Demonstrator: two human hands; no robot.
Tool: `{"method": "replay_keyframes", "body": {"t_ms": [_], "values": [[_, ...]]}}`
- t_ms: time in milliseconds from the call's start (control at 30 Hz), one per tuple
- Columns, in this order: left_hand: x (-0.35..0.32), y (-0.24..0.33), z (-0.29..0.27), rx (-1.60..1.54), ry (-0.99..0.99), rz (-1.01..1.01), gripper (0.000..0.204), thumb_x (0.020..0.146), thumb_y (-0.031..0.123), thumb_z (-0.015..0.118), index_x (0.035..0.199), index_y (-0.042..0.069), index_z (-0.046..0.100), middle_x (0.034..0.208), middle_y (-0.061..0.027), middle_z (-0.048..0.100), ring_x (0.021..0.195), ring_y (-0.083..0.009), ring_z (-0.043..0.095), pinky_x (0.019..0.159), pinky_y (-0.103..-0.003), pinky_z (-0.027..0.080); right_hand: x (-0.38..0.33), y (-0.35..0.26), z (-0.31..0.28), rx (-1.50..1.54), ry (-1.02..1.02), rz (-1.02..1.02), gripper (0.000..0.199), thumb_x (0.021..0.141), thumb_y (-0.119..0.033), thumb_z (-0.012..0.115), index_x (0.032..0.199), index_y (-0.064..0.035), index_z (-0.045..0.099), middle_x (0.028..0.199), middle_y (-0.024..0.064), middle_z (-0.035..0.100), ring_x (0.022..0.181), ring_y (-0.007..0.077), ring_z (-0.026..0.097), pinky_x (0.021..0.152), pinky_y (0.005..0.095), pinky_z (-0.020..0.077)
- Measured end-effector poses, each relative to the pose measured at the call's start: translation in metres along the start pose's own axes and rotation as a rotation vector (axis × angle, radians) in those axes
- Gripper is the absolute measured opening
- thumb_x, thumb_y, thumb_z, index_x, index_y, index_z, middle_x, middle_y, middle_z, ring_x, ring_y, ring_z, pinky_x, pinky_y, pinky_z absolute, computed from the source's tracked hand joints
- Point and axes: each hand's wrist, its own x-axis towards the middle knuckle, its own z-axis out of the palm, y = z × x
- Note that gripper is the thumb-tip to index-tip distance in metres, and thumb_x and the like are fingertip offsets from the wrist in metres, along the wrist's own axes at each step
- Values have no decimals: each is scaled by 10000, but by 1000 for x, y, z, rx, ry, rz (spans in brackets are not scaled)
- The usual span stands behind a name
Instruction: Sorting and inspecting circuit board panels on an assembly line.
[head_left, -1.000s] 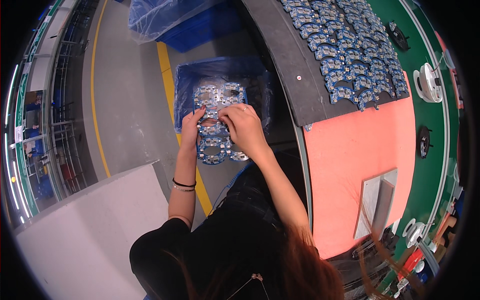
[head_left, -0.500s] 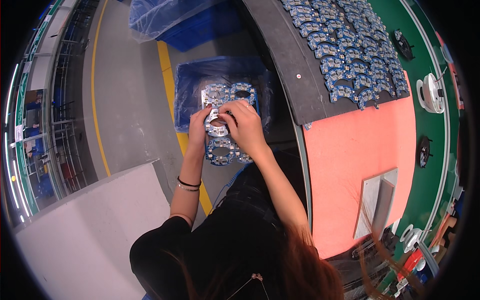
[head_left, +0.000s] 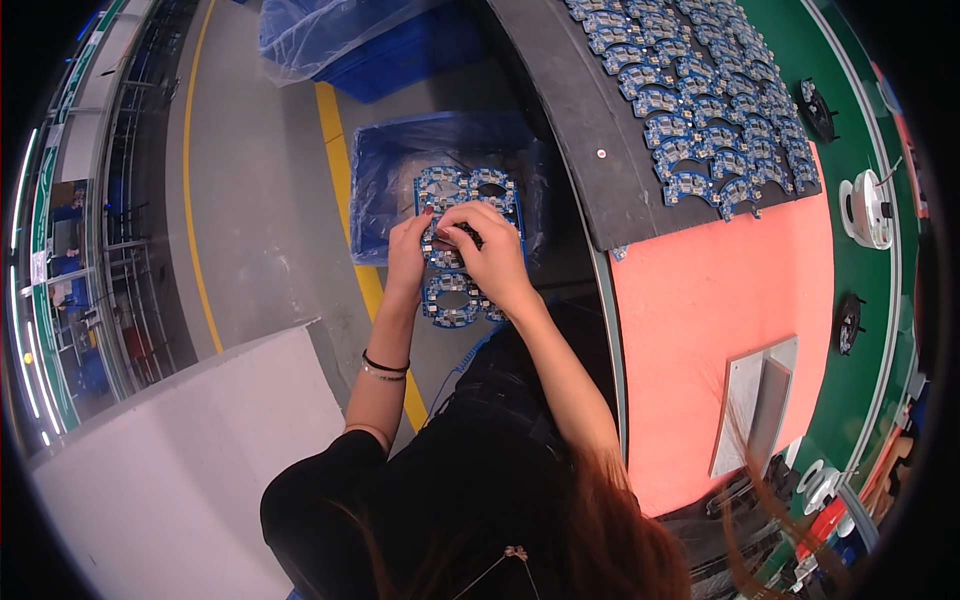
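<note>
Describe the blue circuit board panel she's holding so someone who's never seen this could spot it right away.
Start at the blue bin lined with clear plastic on the floor left of the workbench. Above it, the left hand and right hand grip a blue panel of joined circuit boards. Unlike the separate blue boards spread on the dark mat, this one is a single connected sheet held in the air.

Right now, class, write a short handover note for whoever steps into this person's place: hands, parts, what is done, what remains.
Left hand: gripping the left edge of the blue circuit board panel, held over the blue lined bin.
Right hand: fingers on top of the same panel, near its middle.
Done: many separated blue boards lie spread on the dark mat of the bench.
Left: the panel in hand is in one piece, with several ring-shaped boards joined. The orange mat holds no boards.
</note>
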Motion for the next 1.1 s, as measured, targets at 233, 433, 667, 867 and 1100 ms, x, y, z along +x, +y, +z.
{"method": "replay_keyframes", "body": {"t_ms": [233, 433, 667, 867, 1100], "values": [[2, 7, 6, -89, 67, -52, 251, 990, 201, 539, 868, 24, 669, 794, 7, 625, 715, -50, 544, 605, -213, 390, -3, -1, 2, -218, -105, -142, 102, 815, -58, 719, 915, -59, 698, 1053, 66, 660, 1045, 274, 594, 924, 387, 453], [12, -6, 3, -78, 65, 5, 239, 978, 174, 549, 873, 10, 688, 831, -13, 646, 772, -86, 566, 719, -251, 428, -3, -3, 7, -212, -51, -147, 96, 845, -13, 669, 932, -16, 627, 1042, 114, 655, 989, 306, 613, 903, 400, 469], [2, -1, 7, 4, 124, 14, 265, 967, 174, 555, 836, -12, 691, 823, -36, 662, 788, -100, 589, 747, -278, 445, 1, 2, -4, -94, -16, -18, 104, 849, -30, 674, 951, -9, 666, 978, 121, 684, 1013, 310, 629, 917, 403, 482], [9, -5, 2, -30, 118, 24, 234, 967, 165, 560, 859, 7, 693, 841, -32, 668, 770, -89, 590, 705, -254, 443, -7, 3, 8, -230, -112, -78, 116, 830, -79, 704, 946, -75, 700, 1167, 52, 642, 1154, 280, 560, 983, 410, 428], [7, -7, 8, 20, 149, 77, 238, 984, 194, 544, 880, 23, 673, 798, -8, 629, 730, -80, 558, 656, -250, 423, -7, 5, 12, -146, -50, -41, 103, 848, -39, 666, 950, -29, 664, 1071, 89, 674, 1047, 291, 607, 945, 383, 444]]}}
